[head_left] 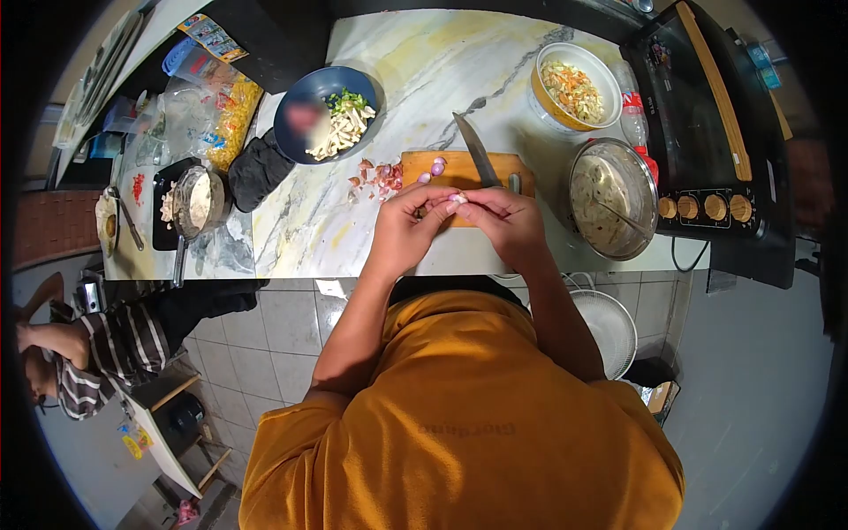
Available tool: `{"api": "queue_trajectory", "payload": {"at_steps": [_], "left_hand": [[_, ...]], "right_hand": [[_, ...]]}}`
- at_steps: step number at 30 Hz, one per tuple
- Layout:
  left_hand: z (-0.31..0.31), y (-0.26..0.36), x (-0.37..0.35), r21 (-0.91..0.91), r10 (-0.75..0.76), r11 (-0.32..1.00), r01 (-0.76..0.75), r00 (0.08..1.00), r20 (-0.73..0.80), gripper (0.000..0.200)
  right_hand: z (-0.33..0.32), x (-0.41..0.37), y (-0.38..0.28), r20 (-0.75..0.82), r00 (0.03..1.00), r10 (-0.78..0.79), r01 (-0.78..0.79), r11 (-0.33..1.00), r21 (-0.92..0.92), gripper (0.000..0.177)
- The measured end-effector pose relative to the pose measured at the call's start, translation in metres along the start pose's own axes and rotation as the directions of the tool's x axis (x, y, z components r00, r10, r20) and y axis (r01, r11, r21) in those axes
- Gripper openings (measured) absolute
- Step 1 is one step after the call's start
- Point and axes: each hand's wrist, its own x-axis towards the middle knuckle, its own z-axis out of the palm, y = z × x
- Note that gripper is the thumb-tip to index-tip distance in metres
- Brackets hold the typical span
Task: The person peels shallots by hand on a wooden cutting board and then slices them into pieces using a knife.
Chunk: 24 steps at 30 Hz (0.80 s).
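Note:
Over the front of a wooden cutting board [424, 165], my left hand [408, 225] and my right hand [508, 225] meet at the fingertips. Both pinch a small pale shallot [458, 199] between them. On the board behind it lie a few purple peeled shallots [437, 166]. A knife [475, 148] rests across the board, its blade pointing away and its handle partly behind my right hand. Reddish shallot skins [378, 178] are scattered on the marble counter left of the board.
A blue bowl [287, 146] with chopped white and green food stands back left. At right are a bowl of shredded vegetables [570, 93], a metal bowl of batter [609, 203] and a black oven [707, 115]. A small pan [200, 201] sits left. Another person [106, 353] is at far left.

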Motion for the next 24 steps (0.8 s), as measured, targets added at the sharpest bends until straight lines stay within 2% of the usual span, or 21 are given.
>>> {"api": "queue_trajectory", "payload": {"at_steps": [1, 5, 7, 8, 10, 14, 16, 17, 19, 20, 22, 24], "left_hand": [[0.000, 0.002, 0.000, 0.044, 0.034, 0.998, -0.033, 0.999, -0.009, 0.018], [0.002, 0.002, 0.002, -0.006, 0.020, 1.000, -0.020, 1.000, -0.021, 0.017], [0.003, 0.007, 0.001, 0.135, 0.156, 0.979, -0.150, 0.987, -0.036, 0.017], [0.003, 0.006, 0.001, 0.136, 0.156, 0.979, -0.150, 0.987, -0.035, 0.017], [0.003, 0.000, 0.002, -0.063, -0.037, 0.997, 0.036, 0.999, -0.016, 0.017], [0.004, -0.002, 0.007, -0.109, -0.012, 0.994, 0.006, 0.999, -0.050, 0.016], [0.001, 0.008, 0.007, 0.161, 0.213, 0.965, -0.206, 0.976, -0.031, 0.016], [0.000, 0.005, 0.007, 0.161, 0.212, 0.965, -0.205, 0.977, -0.031, 0.016], [-0.002, -0.001, 0.008, -0.040, 0.021, 0.999, -0.021, 1.000, -0.017, 0.016], [-0.001, -0.003, 0.008, -0.040, 0.020, 0.999, -0.021, 1.000, -0.016, 0.016], [0.000, -0.003, 0.008, -0.052, 0.051, 0.997, -0.053, 0.998, -0.040, 0.015], [0.001, 0.000, 0.009, -0.024, 0.086, 0.996, -0.087, 0.995, -0.040, 0.017]], "right_hand": [[-0.001, 0.000, 0.000, -0.016, 1.000, -0.001, 0.000, 0.998, -0.067, 0.019], [-0.002, 0.001, 0.001, -0.011, 1.000, -0.021, 0.020, 0.999, -0.050, 0.019], [-0.002, 0.001, 0.001, -0.011, 0.999, -0.034, 0.033, 0.999, -0.032, 0.018], [-0.002, 0.001, 0.001, -0.012, 0.999, -0.034, 0.034, 0.999, -0.031, 0.018], [-0.004, 0.001, 0.001, 0.015, 1.000, 0.017, -0.017, 1.000, 0.002, 0.019], [-0.004, 0.003, 0.001, 0.035, 0.999, 0.000, -0.002, 0.998, 0.056, 0.022], [-0.005, 0.003, 0.003, 0.051, 0.999, 0.013, -0.017, 0.997, 0.073, 0.023], [-0.004, 0.003, 0.004, 0.050, 0.999, 0.014, -0.018, 0.997, 0.074, 0.023], [-0.004, 0.004, 0.007, 0.062, 0.998, -0.022, 0.016, 0.996, 0.093, 0.023], [-0.004, 0.005, 0.008, 0.061, 0.998, -0.022, 0.016, 0.996, 0.093, 0.023], [-0.004, 0.005, 0.009, 0.049, 0.996, -0.079, 0.081, 0.995, -0.051, 0.022], [-0.004, 0.004, 0.004, 0.035, 0.995, -0.093, 0.096, 0.989, -0.111, 0.021]]}}
